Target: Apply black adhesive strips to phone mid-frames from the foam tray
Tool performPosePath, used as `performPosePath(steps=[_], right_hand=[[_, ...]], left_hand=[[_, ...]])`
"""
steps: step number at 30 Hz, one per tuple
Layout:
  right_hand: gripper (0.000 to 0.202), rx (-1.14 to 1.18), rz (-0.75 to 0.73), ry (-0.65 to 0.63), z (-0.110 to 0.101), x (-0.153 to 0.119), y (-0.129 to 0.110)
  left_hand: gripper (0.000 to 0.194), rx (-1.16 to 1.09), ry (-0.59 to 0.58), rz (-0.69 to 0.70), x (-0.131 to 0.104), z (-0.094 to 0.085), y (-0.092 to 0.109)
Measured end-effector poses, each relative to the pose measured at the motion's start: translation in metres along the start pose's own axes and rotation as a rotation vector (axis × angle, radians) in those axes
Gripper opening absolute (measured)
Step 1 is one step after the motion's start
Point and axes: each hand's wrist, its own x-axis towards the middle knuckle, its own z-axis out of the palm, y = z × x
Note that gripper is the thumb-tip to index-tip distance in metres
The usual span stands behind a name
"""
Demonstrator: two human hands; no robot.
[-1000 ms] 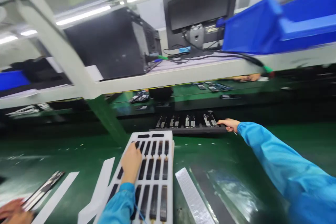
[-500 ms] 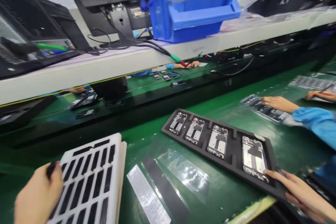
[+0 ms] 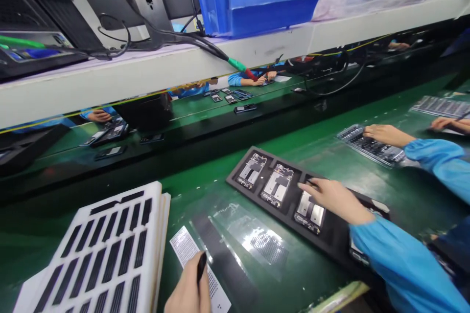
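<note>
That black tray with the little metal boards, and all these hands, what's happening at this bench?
A person in blue sleeves works at a green bench. Their right hand rests on a black tray of four phone frames, over the third pocket. Their left hand holds a thin black strip above a perforated white sheet. A white foam tray of more black strips lies to the left. Further right, another person's hand touches a separate tray.

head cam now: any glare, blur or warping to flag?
Head view: glare patches on the green belt between the left hand and the black tray; far shelf bends, wide-lens warp; right hand and tray fairly sharp, frame edges soft.
</note>
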Motion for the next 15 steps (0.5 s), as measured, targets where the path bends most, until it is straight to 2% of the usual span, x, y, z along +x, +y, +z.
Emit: performPosePath(steps=[2, 4, 8, 11, 15], right_hand=[[0.038, -0.046, 0.011, -0.024, 0.009, 0.029, -0.041], [0.047, -0.067, 0.069, 0.006, 0.024, 0.045, -0.060], [0.052, -0.058, 0.152, 0.033, 0.042, 0.057, -0.057], [0.046, 0.005, 0.194, -0.023, 0.038, 0.068, -0.049], [0.048, 0.122, 0.237, -0.097, 0.032, 0.080, -0.047]], left_hand=[[0.034, 0.043, -0.032, -0.013, 0.002, 0.022, 0.009], [0.035, 0.069, -0.048, -0.060, 0.007, 0.039, 0.008], [0.031, 0.025, -0.054, -0.102, 0.009, 0.056, -0.006], [0.031, 0.003, -0.083, -0.123, 0.008, 0.058, -0.012], [0.032, -0.031, -0.122, -0.115, 0.010, 0.056, -0.010]])
